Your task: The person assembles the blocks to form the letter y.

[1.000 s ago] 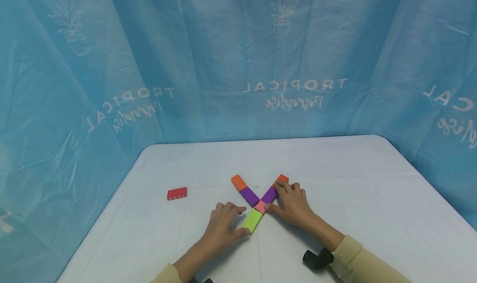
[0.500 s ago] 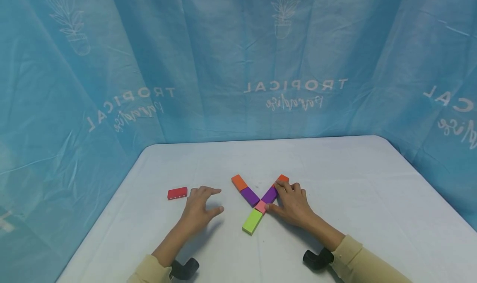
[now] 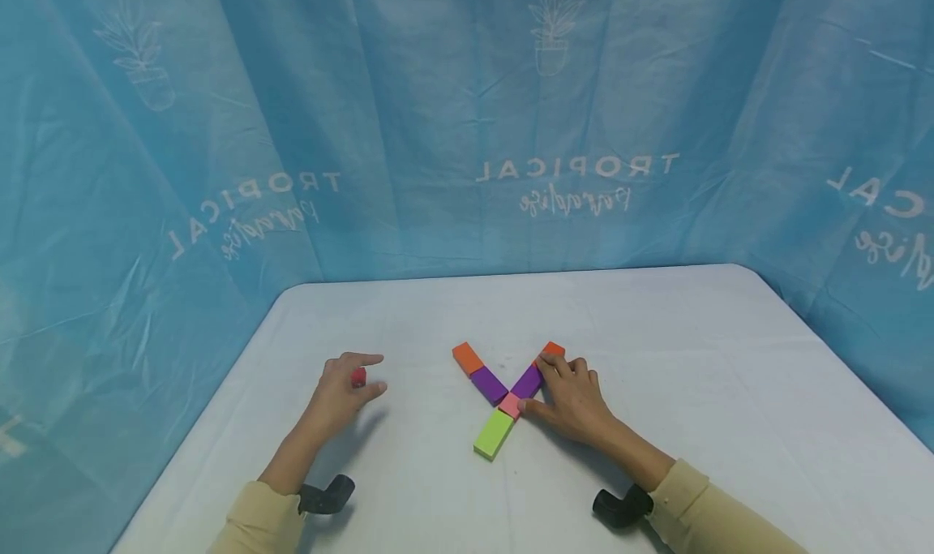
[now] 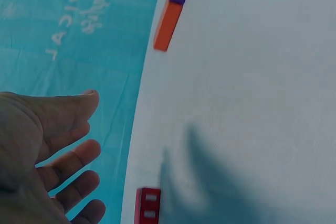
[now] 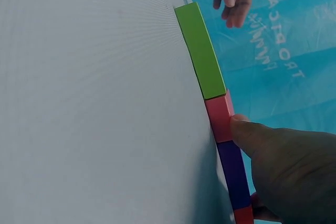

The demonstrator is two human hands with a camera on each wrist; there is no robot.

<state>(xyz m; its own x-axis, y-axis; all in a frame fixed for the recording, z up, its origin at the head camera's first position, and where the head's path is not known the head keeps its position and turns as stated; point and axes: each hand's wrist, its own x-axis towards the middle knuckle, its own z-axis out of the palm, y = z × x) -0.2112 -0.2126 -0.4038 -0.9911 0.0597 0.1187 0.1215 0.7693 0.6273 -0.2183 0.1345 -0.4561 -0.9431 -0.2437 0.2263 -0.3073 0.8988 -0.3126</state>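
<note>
My left hand (image 3: 339,396) is over a red block (image 3: 358,378), which shows partly between its spread thumb and forefinger. In the left wrist view the red block (image 4: 149,206), with pale marks on one side, lies apart from the fingers. Several blocks form a Y on the table. Its left arm has an orange block (image 3: 468,358) and a purple block (image 3: 489,385); its stem is a lime green block (image 3: 494,435). My right hand (image 3: 576,400) rests along the right arm, thumb touching a pink block (image 5: 219,119), fingers by a purple block (image 3: 527,381) and an orange block (image 3: 554,349).
A white cloth covers the table (image 3: 657,335). Blue curtains (image 3: 438,116) with mirrored lettering hang behind and at both sides. Each wrist carries a black mount (image 3: 623,508) projecting low over the tabletop.
My left hand has drawn away from the green block, moving left and away from me to the red block. The right hand and the Y of blocks stay put.
</note>
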